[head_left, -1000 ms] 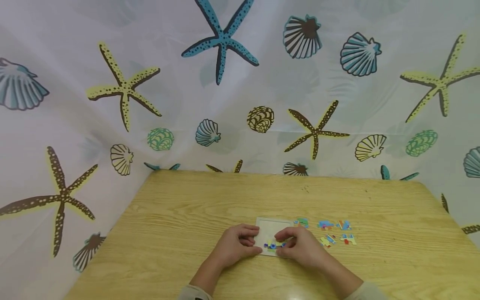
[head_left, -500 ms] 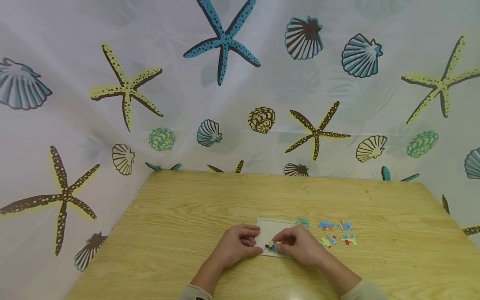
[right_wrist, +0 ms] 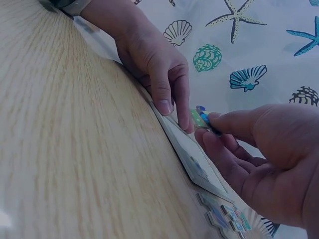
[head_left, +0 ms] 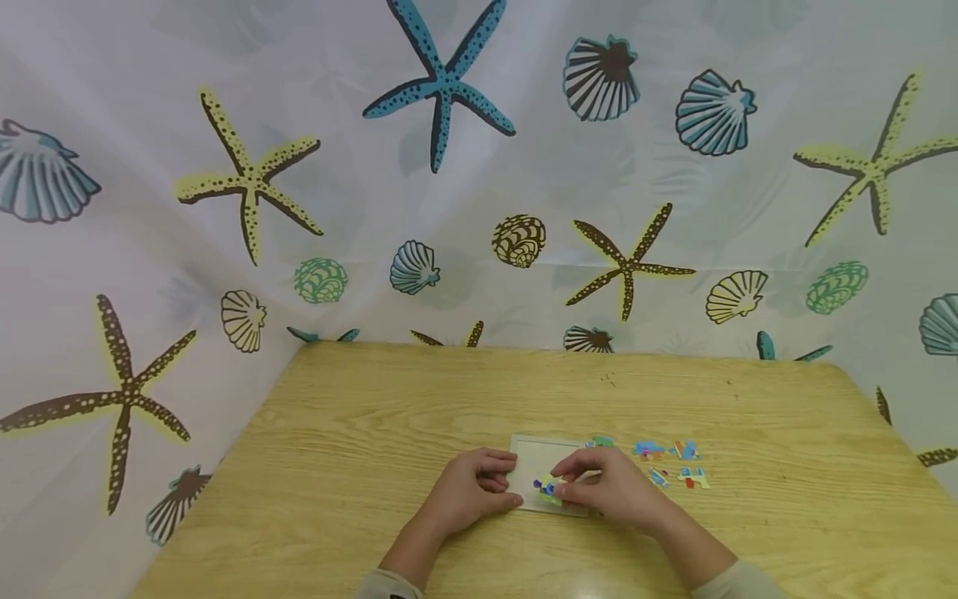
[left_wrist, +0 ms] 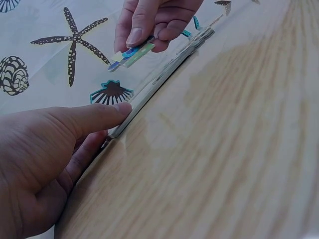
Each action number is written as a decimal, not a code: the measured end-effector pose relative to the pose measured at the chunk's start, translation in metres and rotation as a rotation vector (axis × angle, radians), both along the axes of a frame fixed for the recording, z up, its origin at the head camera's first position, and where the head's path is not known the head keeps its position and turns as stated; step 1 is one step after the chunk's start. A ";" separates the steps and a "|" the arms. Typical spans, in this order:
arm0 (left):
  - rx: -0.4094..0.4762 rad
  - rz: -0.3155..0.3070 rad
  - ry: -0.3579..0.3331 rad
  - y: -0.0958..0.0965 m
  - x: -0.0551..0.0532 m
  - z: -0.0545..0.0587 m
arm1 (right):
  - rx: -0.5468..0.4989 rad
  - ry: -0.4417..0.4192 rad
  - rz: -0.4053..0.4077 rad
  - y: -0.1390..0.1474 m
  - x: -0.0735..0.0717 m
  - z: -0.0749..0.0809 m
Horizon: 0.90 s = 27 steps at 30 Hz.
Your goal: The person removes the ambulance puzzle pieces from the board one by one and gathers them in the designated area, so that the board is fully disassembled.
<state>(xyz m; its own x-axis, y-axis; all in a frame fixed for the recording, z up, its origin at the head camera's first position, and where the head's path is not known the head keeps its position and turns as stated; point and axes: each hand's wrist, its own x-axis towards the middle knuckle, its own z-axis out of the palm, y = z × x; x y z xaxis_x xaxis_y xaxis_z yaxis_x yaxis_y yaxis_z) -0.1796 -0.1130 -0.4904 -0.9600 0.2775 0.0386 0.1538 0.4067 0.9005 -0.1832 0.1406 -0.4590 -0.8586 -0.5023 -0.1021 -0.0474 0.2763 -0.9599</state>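
A puzzle piece [head_left: 546, 487] in yellow, green and blue is pinched between the thumb and fingers of my right hand [head_left: 609, 489]. It is raised above the pale square puzzle tray [head_left: 530, 456] and tilted, as the left wrist view shows the piece [left_wrist: 137, 54] apart from the tray's edge. My left hand [head_left: 471, 484] grips the left side of the tray, the thumb at the near corner and the other fingers farther up that side. The right hand covers the tray's right part in the head view.
Several loose puzzle pieces [head_left: 648, 450] lie on the wooden table [head_left: 359, 433] right of the tray, some partly behind the right hand. A white cloth [head_left: 479, 291] printed with starfish and shells stands along the back and sides of the table.
My right hand first shifts a little left with the puzzle piece low over the tray, then lifts and tilts it slightly back to the right. The left hand keeps its place.
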 end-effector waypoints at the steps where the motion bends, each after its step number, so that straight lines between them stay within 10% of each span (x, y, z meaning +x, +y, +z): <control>1: -0.001 0.000 0.002 0.000 0.000 0.000 | -0.004 -0.001 -0.004 0.001 0.000 0.000; 27: -0.005 0.011 -0.032 -0.001 0.001 -0.001 | -0.010 -0.005 -0.048 0.065 0.013 -0.001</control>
